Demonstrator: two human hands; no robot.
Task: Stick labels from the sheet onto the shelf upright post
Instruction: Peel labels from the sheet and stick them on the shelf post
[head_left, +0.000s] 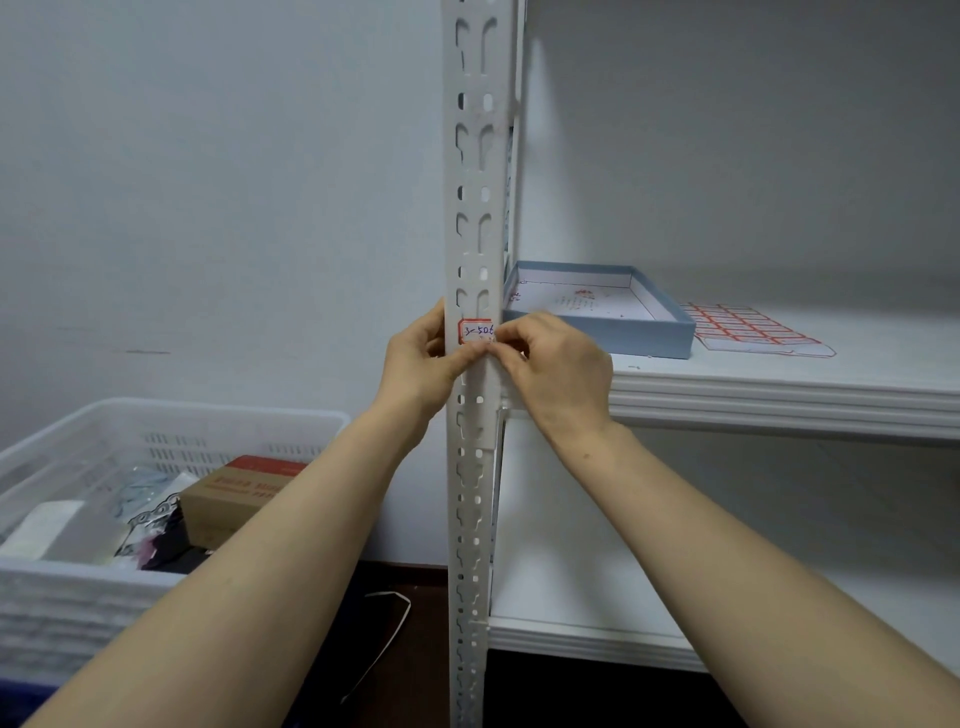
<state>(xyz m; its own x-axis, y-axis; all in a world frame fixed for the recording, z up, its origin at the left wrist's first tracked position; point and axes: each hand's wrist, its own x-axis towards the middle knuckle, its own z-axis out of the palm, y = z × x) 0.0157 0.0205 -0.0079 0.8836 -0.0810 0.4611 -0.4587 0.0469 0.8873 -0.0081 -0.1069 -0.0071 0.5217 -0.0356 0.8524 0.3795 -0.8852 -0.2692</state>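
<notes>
Against the front of the shelf upright post (471, 171), level with the label sheet (748, 327) on the shelf (779, 379), we are seating a red-bordered label (475, 330), left hand (415, 364) gripping the post, right hand (558, 369) fingers pinching its right edge, ideally smoothing outward squarely.

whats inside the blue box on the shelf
The blue box shows a white bottom with red marks or scraps. Its near left corner is hidden behind the post and right hand.
</notes>
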